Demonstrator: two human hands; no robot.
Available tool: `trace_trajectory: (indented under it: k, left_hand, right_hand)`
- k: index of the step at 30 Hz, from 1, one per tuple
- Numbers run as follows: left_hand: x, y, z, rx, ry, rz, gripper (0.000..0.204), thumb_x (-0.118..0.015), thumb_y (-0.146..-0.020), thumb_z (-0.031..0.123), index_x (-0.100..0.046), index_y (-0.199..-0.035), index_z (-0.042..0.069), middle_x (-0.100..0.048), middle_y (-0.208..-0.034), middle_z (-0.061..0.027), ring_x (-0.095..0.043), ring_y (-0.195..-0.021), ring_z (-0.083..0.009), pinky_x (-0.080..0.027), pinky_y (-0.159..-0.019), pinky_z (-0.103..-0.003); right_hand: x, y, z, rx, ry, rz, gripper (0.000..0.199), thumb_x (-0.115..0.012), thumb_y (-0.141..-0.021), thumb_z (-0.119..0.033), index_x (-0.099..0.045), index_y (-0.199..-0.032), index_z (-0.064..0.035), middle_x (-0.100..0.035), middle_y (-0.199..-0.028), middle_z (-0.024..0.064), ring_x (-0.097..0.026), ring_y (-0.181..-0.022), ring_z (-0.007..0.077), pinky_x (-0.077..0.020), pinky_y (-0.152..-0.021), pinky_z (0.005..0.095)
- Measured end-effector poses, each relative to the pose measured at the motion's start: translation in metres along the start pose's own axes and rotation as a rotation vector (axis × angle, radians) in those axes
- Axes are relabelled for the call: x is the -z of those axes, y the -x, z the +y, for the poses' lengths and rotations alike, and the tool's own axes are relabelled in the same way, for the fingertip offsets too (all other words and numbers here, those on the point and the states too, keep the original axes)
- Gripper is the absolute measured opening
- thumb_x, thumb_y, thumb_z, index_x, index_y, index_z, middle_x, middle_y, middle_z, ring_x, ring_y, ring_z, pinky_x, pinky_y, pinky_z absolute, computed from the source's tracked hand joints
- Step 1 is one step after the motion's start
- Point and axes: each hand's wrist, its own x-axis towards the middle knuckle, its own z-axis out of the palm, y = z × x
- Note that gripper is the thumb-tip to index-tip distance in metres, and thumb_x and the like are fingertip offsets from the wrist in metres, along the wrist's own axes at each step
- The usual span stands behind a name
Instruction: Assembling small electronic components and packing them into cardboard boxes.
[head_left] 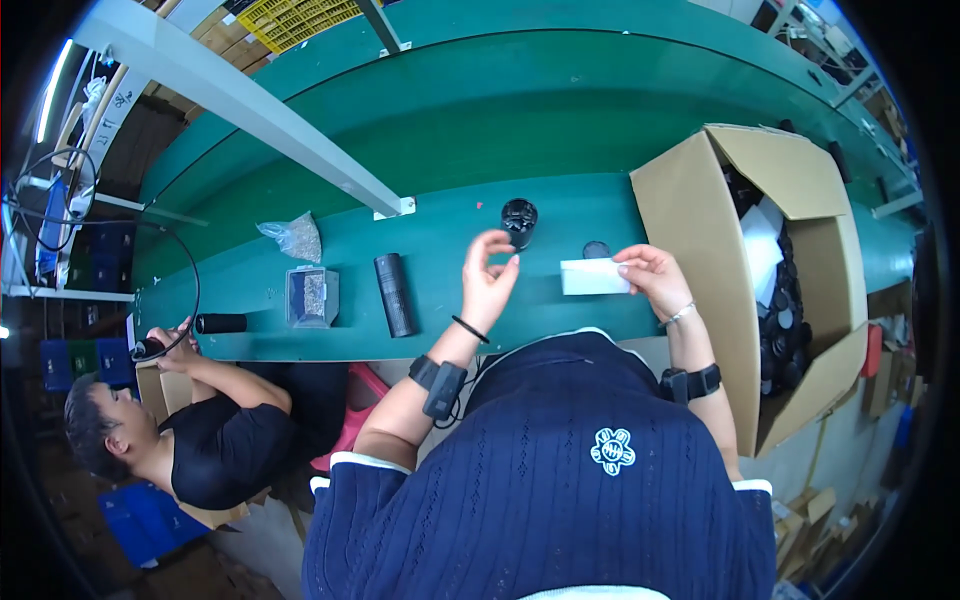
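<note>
Navy shirt point(540, 490): nearest my camera, filling the near middle, with both forearms reaching out over the green table point(445, 235).
Right grip point(660, 286): closed on the right end of the white slip, thumb against fingers, as far as I can see.
White slip point(592, 278): reaches left from that grip, its long axis running left to right; I cannot tell how high it is held.
Left grip point(487, 288): I see it open and holding nothing, thumb and fingers parted.
Black cup point(520, 236): stands upright on the table, mouth up, just beyond the left fingertips; I cannot tell whether they touch it.
Cup to slip: I judge this the relation that counts; the cup sits left of the slip and a little farther, the left grip being much the nearer to it.
Dark disc point(597, 249): just past the slip's far edge.
Black cylinder point(395, 295): left of the left grip, long axis running near to far.
Carton point(690, 235): open, right of the right grip, black round parts point(785, 330) inside.
</note>
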Motion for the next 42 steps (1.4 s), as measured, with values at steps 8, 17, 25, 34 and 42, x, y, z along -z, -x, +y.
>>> trace_trajectory:
  k: [8,17,25,34,42]
  left_hand:
    - [-0.002,-0.062,-0.057,-0.32,-0.335,-0.131,0.07,-0.077,-0.072,0.007,-0.038,-0.13,0.003,-0.054,-0.117,-0.0094,-0.05,-0.114,-0.0184,-0.041,-0.097,-0.035]
    - [-0.024,-0.035,-0.034,0.283,0.13,-0.536,0.081,-0.08,-0.07,0.01,-0.033,-0.135,0.0,-0.052,-0.122,-0.0104,-0.05,-0.113,-0.0191,-0.041,-0.097,-0.033]
    - [-0.032,-0.015,-0.03,0.228,0.138,-0.57,0.072,-0.074,-0.078,0.021,-0.033,-0.134,0.0,-0.05,-0.118,-0.0083,-0.048,-0.11,-0.016,-0.038,-0.096,-0.03]
    - [-0.038,-0.009,-0.03,0.251,0.106,-0.485,0.064,-0.069,-0.082,0.026,-0.036,-0.131,0.001,-0.05,-0.119,-0.0116,-0.048,-0.112,-0.019,-0.038,-0.097,-0.032]
    - [-0.034,-0.006,-0.045,0.09,-0.02,-0.476,0.075,-0.074,-0.074,0.022,-0.032,-0.132,0.001,-0.047,-0.125,-0.016,-0.045,-0.119,-0.0237,-0.035,-0.102,-0.035]
  right_hand:
    - [-0.006,0.005,-0.018,0.055,-0.077,0.048,0.029,-0.06,-0.084,-0.001,-0.057,-0.113,-0.0032,-0.065,-0.078,0.0006,-0.051,-0.061,0.0044,-0.0401,-0.056,0.016]
    - [0.0,-0.057,-0.035,0.098,0.052,-0.114,0.02,-0.058,-0.087,-0.004,-0.056,-0.107,-0.005,-0.063,-0.083,-0.0006,-0.052,-0.07,0.0045,-0.04,-0.062,0.0188]
    - [-0.028,-0.051,-0.073,0.347,0.906,-0.139,0.016,-0.056,-0.081,0.004,-0.058,-0.097,-0.0012,-0.064,-0.077,0.007,-0.062,-0.073,0.0159,-0.0477,-0.066,0.0279]
    - [-0.058,-0.041,-0.081,0.545,1.325,-0.205,0.015,-0.056,-0.081,-0.002,-0.058,-0.096,-0.003,-0.064,-0.083,0.017,-0.061,-0.081,0.0354,-0.0489,-0.071,0.0406]
    - [-0.077,-0.043,-0.075,0.809,1.491,-0.281,0.023,-0.057,-0.071,0.0,-0.054,-0.093,-0.0039,-0.064,-0.082,0.0123,-0.061,-0.088,0.0294,-0.0507,-0.071,0.0385]
